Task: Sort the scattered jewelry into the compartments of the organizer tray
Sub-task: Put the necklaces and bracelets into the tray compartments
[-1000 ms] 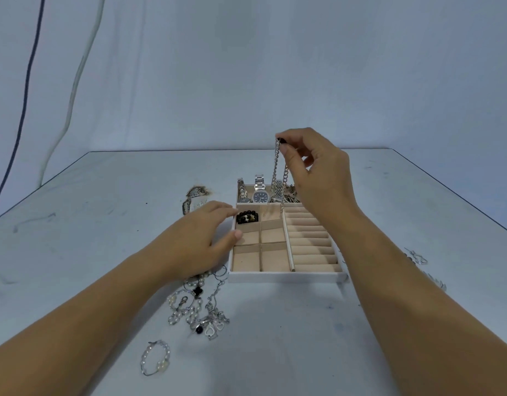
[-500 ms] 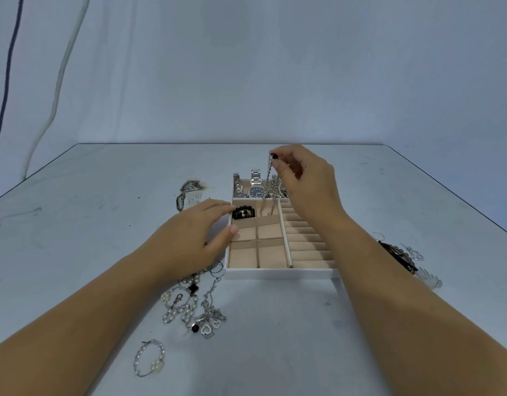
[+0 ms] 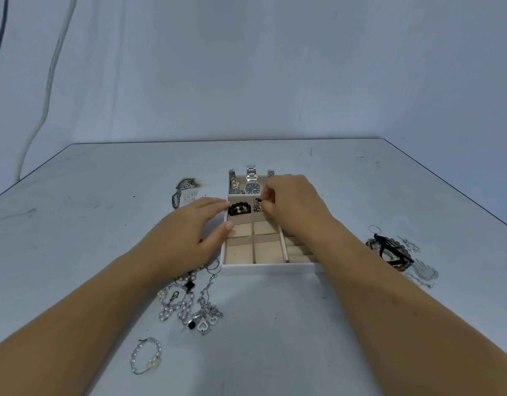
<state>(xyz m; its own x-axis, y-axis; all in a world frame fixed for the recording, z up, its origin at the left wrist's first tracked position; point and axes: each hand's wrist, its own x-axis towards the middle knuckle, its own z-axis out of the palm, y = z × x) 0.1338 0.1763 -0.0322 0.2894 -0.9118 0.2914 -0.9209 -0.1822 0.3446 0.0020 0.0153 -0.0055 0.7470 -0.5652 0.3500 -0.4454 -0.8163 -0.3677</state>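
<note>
A white organizer tray [image 3: 263,269] with beige compartments sits mid-table. My right hand [image 3: 292,204] is low over its upper middle square compartment, fingertips pinched on a silver chain [image 3: 257,207] that is piled in that compartment. My left hand [image 3: 189,232] rests against the tray's left wall, fingers spread, thumb on the rim. A black bead bracelet [image 3: 239,209] lies in the upper left square. Watches [image 3: 252,186] fill the back compartment. The ring rolls on the right are partly hidden by my right forearm.
Pearl and heart-charm necklaces [image 3: 189,307] lie tangled near the tray's front left, a pearl bracelet [image 3: 146,355] closer to me. Silver pieces [image 3: 186,189] lie at back left. Dark bracelets and earrings [image 3: 395,252] are at right. Table edges run at far left and right.
My right hand came down from above the tray, lowering the hanging chain into the upper middle compartment, where it now lies bunched. My left hand stayed at the tray's left wall.
</note>
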